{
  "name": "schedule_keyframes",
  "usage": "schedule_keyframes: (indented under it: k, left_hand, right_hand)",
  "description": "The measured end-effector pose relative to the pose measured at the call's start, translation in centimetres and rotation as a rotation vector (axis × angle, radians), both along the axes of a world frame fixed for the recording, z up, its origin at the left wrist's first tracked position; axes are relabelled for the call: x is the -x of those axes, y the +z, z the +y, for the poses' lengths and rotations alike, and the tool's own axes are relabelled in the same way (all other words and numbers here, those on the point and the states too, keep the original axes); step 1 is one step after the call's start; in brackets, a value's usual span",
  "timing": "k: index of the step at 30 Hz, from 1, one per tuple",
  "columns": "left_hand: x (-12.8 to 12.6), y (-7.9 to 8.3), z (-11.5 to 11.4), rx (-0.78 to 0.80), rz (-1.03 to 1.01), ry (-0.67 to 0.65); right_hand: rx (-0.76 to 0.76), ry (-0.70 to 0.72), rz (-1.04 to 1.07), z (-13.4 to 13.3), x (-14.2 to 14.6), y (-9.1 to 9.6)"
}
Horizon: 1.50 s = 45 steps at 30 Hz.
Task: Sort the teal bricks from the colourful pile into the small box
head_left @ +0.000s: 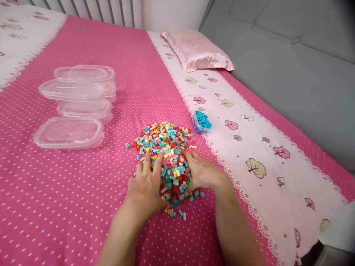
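The fingers of the left hand (145, 181) are spread and bent over the near left flank of a loose heap of small, multicoloured plastic building pieces (173, 170), and no single piece is pinched between them. The right hand (202, 171) cups the opposite flank, thumb apart from its other fingers, which are partly hidden against the heap. The heap lies between and beyond both palms, with strays just beside its edges. Each piece looks light, stiff and hard to break, though smooth enough to slide over its neighbours; the mass would probably shift and spill like gravel, so it is best held low from both sides with curved palms, and a single piece by its edges. Beneath is a pink, white-dotted bedspread (133, 92). Past the heap, to the right, stands a small clear plastic tub (197, 128) of blue pieces (203, 119); well apart on the left sit clear, oblong plastic containers (69, 131).
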<state>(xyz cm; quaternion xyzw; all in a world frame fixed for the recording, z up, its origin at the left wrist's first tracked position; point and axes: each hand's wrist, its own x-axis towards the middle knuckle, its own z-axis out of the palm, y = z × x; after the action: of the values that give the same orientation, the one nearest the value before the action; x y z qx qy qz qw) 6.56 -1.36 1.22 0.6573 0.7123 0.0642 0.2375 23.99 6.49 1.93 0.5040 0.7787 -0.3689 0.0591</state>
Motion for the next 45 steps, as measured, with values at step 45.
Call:
schedule_keyframes:
  k: [45]
  left_hand:
    - [-0.1, -0.8, 2.2, -0.348, -1.043, 0.385]
  right_hand:
    - [-0.047, -0.311, 0.800, 0.3, 1.1, 1.4]
